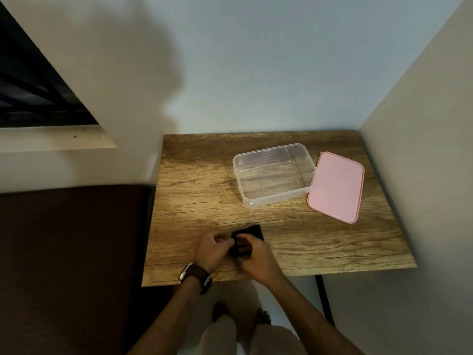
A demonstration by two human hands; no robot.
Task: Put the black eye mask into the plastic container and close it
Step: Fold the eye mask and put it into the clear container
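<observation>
The black eye mask lies bunched near the front edge of the wooden table. My left hand pinches its left end and my right hand grips its middle, covering much of it. The clear plastic container stands open and empty toward the back right of the table. Its pink lid lies flat beside it on the right, touching the container's right corner.
Walls close in behind the table and along its right side. A dark brown surface sits lower to the left of the table. A black table leg drops at the front right. My feet stand below the front edge.
</observation>
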